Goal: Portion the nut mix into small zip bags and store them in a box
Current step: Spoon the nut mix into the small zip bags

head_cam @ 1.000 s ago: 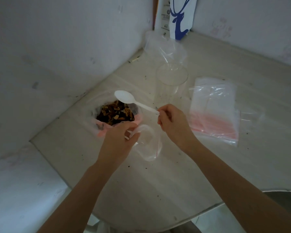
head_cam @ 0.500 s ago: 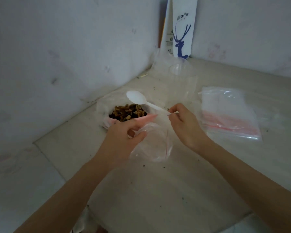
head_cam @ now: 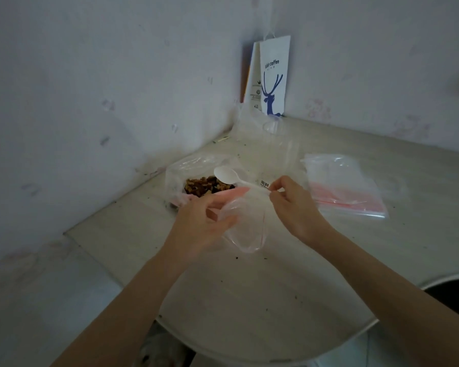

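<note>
An open plastic bag of nut mix (head_cam: pixel 206 184) lies on the table by the left wall. My left hand (head_cam: pixel 202 223) grips the mouth of a small clear zip bag (head_cam: pixel 247 226) with a red seal line, held just in front of the nut bag. My right hand (head_cam: pixel 293 205) pinches the handle end of a white plastic spoon (head_cam: pixel 228 174). The spoon's bowl is empty and hovers over the nut mix. A stack of empty zip bags (head_cam: pixel 347 186) with pink strips lies to the right of my right hand.
A clear plastic cup (head_cam: pixel 274 154) stands behind the nut bag, with crumpled clear plastic near the corner. A white paper bag with a blue deer (head_cam: pixel 273 80) leans on the back wall. The table (head_cam: pixel 249 300) has a rounded front edge. A dark round vessel (head_cam: pixel 456 295) sits at the right edge.
The camera tilted up, so the scene sits lower in view. The spoon stays above the nut bag in my right hand. My left hand keeps hold of the small zip bag.
</note>
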